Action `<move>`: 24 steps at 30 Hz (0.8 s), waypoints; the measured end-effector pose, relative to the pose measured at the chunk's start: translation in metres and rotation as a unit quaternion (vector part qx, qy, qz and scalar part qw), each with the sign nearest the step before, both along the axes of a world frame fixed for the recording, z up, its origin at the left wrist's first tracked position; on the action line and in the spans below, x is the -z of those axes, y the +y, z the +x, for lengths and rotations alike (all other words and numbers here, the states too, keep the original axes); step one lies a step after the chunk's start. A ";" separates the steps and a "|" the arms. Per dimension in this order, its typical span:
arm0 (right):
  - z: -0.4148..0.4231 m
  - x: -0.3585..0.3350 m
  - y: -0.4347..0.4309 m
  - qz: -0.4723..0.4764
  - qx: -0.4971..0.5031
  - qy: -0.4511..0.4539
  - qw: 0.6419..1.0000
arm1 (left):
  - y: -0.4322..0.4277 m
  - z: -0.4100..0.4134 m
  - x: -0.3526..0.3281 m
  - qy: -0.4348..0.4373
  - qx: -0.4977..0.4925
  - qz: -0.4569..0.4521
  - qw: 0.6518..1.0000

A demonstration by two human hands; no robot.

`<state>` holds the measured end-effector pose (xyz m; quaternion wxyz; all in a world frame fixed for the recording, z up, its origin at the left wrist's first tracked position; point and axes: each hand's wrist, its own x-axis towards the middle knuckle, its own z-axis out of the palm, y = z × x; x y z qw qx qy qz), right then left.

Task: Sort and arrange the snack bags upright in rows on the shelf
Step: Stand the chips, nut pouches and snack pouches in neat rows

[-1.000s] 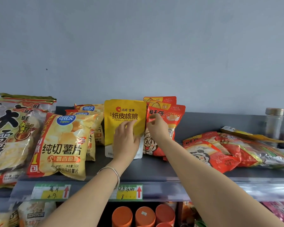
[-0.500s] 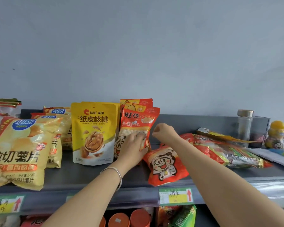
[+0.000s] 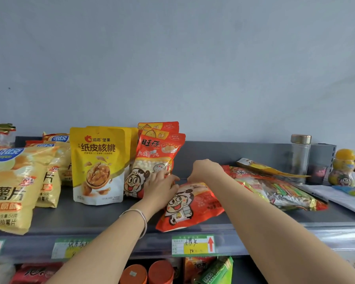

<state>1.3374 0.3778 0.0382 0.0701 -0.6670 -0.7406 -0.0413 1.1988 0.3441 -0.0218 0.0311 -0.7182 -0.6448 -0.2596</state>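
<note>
A red snack bag with a cartoon face [image 3: 193, 206] lies flat near the front edge of the grey shelf [image 3: 90, 218]. My left hand [image 3: 162, 186] grips its upper left corner, and my right hand [image 3: 206, 171] pinches its top edge with curled fingers. Just behind my left hand, a row of matching red bags [image 3: 160, 152] stands upright. To their left stand the yellow walnut bags [image 3: 98, 160]. Further left, yellow potato chip bags [image 3: 14, 181] lean upright.
More red and mixed snack bags [image 3: 275, 187] lie in a pile at the right. Behind them stand a glass jar [image 3: 300, 158] and a yellow bottle [image 3: 343, 171]. Price tags [image 3: 193, 244] line the shelf front; orange lids [image 3: 148, 273] show on the shelf below.
My view has shifted right. My left hand left the yellow walnut bag, passed the upright red bag and now holds the lying red bag; my right hand came down onto its top edge.
</note>
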 end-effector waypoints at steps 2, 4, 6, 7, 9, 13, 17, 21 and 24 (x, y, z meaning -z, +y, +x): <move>0.001 0.003 0.004 -0.002 0.005 0.002 1.000 | -0.001 0.000 0.001 -0.001 0.001 -0.006 1.000; 0.005 0.005 0.006 -0.012 -0.006 0.024 1.000 | 0.000 0.001 0.003 0.002 -0.001 -0.008 1.000; 0.010 0.004 0.008 -0.011 -0.004 0.062 0.998 | 0.001 0.001 0.003 0.006 -0.002 -0.010 1.000; 0.013 0.003 0.008 -0.012 0.002 0.086 0.996 | 0.002 0.001 0.004 0.005 -0.001 -0.014 1.000; 0.022 0.003 0.008 -0.025 0.024 0.134 0.990 | 0.003 0.002 0.004 0.001 -0.001 -0.021 1.000; 0.037 0.001 0.006 -0.041 0.053 0.255 0.965 | 0.006 0.003 0.001 -0.007 -0.005 -0.027 1.000; 0.041 -0.012 0.006 0.013 0.037 0.368 0.929 | 0.008 0.008 -0.009 -0.022 -0.008 -0.001 1.000; 0.048 -0.042 -0.003 0.085 -0.015 0.474 0.876 | 0.012 0.022 -0.017 -0.174 0.057 0.030 0.983; 0.052 -0.059 -0.013 0.128 -0.058 0.537 0.832 | 0.008 0.035 -0.022 -0.300 0.115 -0.013 0.947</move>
